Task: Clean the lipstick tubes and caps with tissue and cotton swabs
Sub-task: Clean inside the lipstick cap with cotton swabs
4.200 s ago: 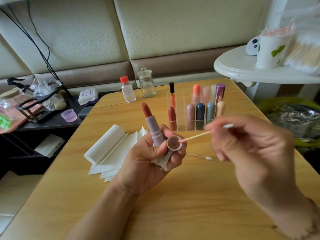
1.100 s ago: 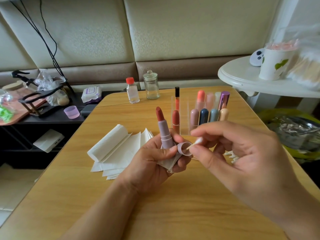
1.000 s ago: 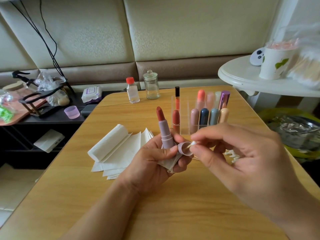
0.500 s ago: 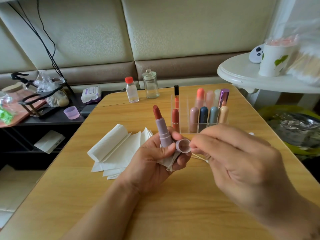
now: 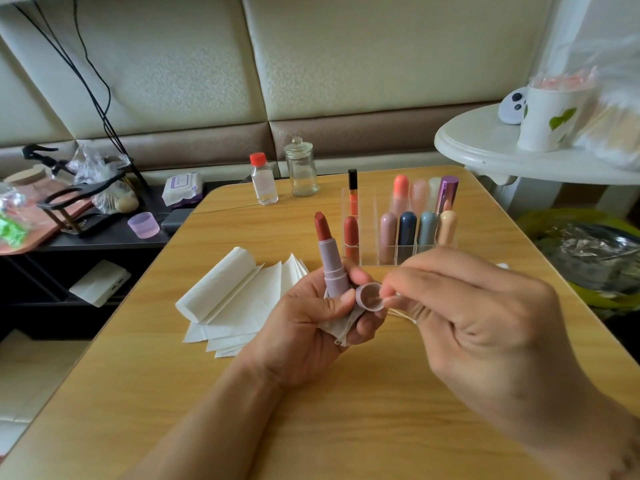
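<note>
On the light wooden table [image 5: 311, 427] stand one clear acrylic organiser [image 5: 398, 251], one small clear bottle with a red cap [image 5: 264, 180] and one lidded glass jar [image 5: 300, 168] near the far edge. The organiser holds ten lip products. One open lilac lipstick tube [image 5: 332, 268], one lilac cap [image 5: 370, 296] and one stack of white folded tissues [image 5: 235, 299] complete the count.

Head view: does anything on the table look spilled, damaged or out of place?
Nothing stands out. The left hand holds the open lipstick, its cap and a tissue; the right hand works at the cap. The tissue stack lies fanned; the organizer stands upright.
</note>
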A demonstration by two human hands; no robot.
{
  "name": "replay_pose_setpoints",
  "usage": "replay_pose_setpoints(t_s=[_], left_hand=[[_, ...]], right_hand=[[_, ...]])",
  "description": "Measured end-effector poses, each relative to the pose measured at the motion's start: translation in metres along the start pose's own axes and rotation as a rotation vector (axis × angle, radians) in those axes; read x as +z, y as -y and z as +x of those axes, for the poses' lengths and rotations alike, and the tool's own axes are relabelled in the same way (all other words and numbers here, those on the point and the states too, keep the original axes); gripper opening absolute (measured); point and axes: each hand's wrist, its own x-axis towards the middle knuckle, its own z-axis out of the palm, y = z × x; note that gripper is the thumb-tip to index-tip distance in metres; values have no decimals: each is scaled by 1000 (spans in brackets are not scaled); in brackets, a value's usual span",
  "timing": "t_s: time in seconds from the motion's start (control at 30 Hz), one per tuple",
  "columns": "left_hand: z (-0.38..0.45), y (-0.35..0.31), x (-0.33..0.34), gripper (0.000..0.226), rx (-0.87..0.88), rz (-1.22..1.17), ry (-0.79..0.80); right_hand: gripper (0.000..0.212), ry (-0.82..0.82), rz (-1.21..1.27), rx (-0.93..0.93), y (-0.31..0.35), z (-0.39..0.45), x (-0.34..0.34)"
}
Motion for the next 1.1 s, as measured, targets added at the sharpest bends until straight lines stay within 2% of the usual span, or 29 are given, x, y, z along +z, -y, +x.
replay_pose_setpoints(t_s=[0.33, 0.47, 0.63, 0.77, 0.93, 1.1], left_hand=[[0, 0, -1, 9, -13, 17, 26], [0, 0, -1, 12, -16, 1, 28], [0, -1, -2, 13, -15, 17, 42], [0, -1, -3, 12, -7, 37, 28], [0, -1, -4, 13, 8, 60, 38], [-2, -2, -6, 14, 33, 90, -5]], right_hand=[[18, 18, 26, 38, -3, -2, 2], [10, -20, 3, 13, 1, -3, 2], [13, 29, 67, 62, -3, -1, 0], [13, 16, -4, 36, 1, -3, 2], [11, 51, 77, 110, -1, 0, -1], [14, -11, -71, 2, 5, -3, 2]])
